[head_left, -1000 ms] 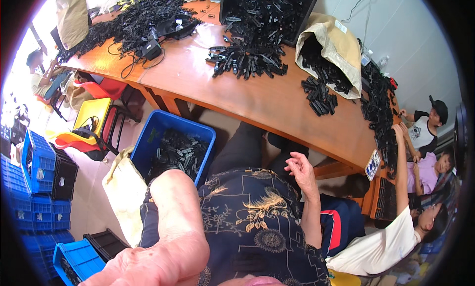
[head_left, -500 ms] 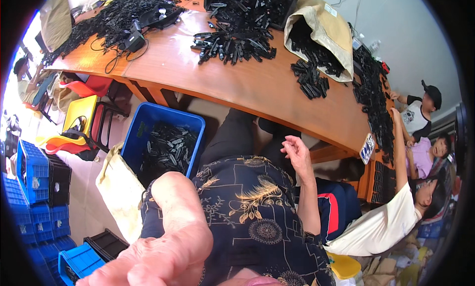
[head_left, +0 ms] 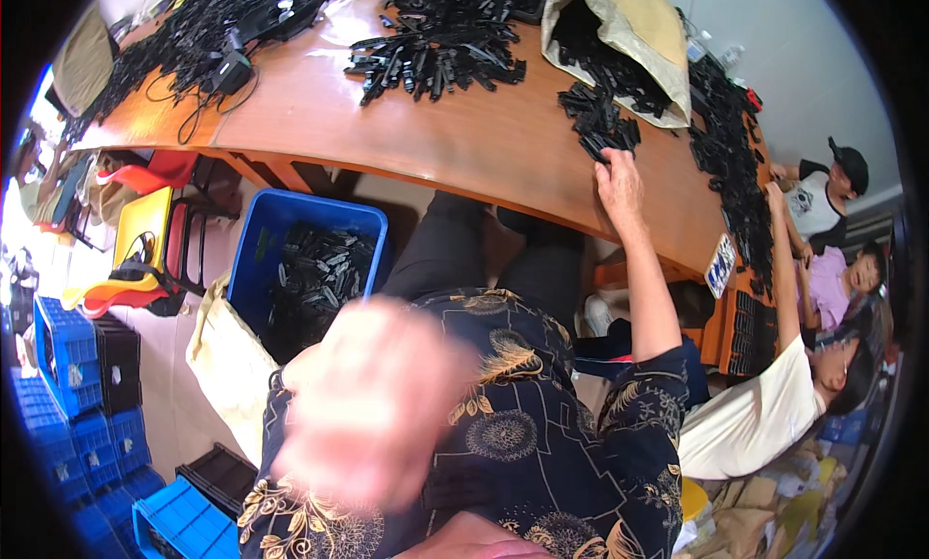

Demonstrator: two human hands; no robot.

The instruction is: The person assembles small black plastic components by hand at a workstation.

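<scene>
The right hand (head_left: 619, 183), fingers loosely spread and holding nothing, rests on the wooden surface (head_left: 464, 143) at a small pile of black plastic parts (head_left: 595, 119). The left hand (head_left: 373, 404) is a blur near the camera, its grip unreadable. Picking up seems underway; closing on one part likely comes next.
</scene>
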